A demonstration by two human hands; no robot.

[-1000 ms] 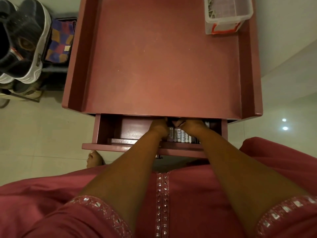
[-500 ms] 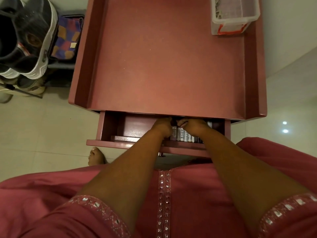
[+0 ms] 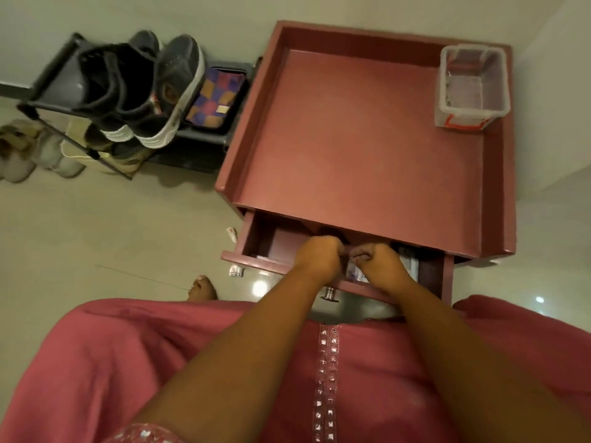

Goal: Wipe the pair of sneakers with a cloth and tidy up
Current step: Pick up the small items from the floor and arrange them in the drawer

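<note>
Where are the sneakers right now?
The sneakers sit on the dark shoe rack at upper left, beside the pink table.

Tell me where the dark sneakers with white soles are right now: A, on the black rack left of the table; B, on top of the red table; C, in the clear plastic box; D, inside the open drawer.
A: the dark sneakers sit on the black rack left of the red table, while both hands are in the open drawer.
</note>
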